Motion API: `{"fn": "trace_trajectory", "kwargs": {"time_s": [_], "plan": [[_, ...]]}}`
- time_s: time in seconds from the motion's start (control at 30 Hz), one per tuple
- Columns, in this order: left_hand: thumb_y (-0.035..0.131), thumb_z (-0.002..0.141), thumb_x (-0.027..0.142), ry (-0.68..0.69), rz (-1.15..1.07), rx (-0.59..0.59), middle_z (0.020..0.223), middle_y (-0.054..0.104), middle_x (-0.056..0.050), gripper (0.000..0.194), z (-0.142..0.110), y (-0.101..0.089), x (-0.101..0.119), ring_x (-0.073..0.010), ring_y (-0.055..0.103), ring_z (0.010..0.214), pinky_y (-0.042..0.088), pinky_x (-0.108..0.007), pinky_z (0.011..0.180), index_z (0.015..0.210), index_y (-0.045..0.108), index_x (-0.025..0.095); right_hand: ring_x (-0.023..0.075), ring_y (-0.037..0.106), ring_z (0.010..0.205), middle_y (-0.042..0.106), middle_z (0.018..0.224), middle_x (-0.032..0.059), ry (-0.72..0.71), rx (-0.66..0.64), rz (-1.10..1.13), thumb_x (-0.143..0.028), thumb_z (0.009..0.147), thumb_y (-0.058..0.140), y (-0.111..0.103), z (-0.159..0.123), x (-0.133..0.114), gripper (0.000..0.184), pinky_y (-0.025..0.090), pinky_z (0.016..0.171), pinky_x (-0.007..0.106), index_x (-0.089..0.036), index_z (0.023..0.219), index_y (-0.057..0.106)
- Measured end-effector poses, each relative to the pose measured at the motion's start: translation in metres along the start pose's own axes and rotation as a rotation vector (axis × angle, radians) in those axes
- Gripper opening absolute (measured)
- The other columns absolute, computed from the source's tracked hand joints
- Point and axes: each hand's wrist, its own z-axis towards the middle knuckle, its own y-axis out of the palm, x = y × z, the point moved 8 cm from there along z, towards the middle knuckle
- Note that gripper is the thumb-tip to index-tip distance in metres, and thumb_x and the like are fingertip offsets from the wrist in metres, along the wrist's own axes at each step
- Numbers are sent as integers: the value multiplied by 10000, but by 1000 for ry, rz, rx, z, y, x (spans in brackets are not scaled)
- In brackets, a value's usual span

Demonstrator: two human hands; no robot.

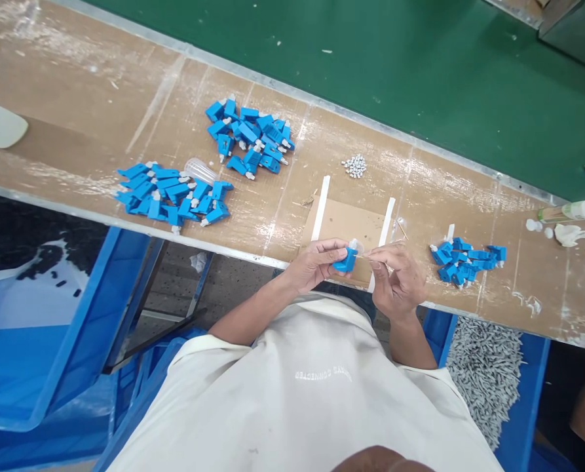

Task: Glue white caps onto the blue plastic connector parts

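One blue block (345, 260) is in the left hand (314, 265), just over the near edge of the card (346, 219) on the table (272, 216). The left thumb and fingers are closed on its sides, and its white tip (354, 243) pokes out. The right hand (400, 278) has its thumb and finger pinched shut on a thin stick (365, 256) that points at the block. Whether they touch is too small to tell.

Left of the card are two heaps of blue blocks (174, 193), and right of it is a smaller heap (464, 262). Little white bits (355, 166) lie past its far edge.

The block looks light, hard and a bit smooth, so it may slip. Its flat sides look best to hold. The tip looks small and could bend, and the stick might snap if pushed hard.
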Motion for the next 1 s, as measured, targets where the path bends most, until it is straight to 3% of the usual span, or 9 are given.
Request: {"fn": "trace_trajectory", "kwargs": {"time_s": [0.3, 0.53, 0.73, 0.83, 1.0], "plan": [[971, 661, 385, -23, -10, -4, 752, 721, -26, 426, 1, -2, -2, -120, 686, 638, 575, -231, 644, 923, 779, 109, 209, 725, 796, 772, 903, 35, -12, 37, -32, -115, 985, 596, 0, -2, 4, 213, 563, 717, 383, -268, 1118, 663], [960, 675, 329, -35, -42, 8, 745, 714, -19, 393, 2, -4, -5, -107, 660, 603, 574, -233, 629, 943, 779, 105, 203, 720, 799, 773, 903, 43, -10, -30, -11, -125, 998, 587, 5, -3, 0, 189, 553, 724, 371, -256, 1102, 675], [902, 747, 268, -15, -49, 33, 781, 735, -44, 309, 4, -15, 0, -120, 693, 633, 586, -215, 624, 951, 754, 89, 202, 712, 800, 768, 892, 24, 170, 118, 42, -188, 1000, 620, -11, -10, 27, 147, 559, 725, 360, -270, 1068, 721], [854, 788, 218, 32, -63, 84, 775, 732, -45, 234, 4, -27, 9, -120, 704, 636, 590, -198, 619, 944, 733, 94, 193, 706, 803, 760, 892, 28, 277, 48, 1, -247, 1016, 612, -4, -16, 48, 122, 554, 697, 336, -255, 1032, 733], [839, 775, 186, 80, -100, 119, 778, 724, -29, 212, 4, -34, 19, -119, 700, 628, 605, -210, 621, 926, 713, 107, 219, 690, 860, 732, 900, 61, 315, -123, -71, -315, 1035, 577, 17, -29, 69, 213, 560, 768, 368, -227, 1003, 768]]}}
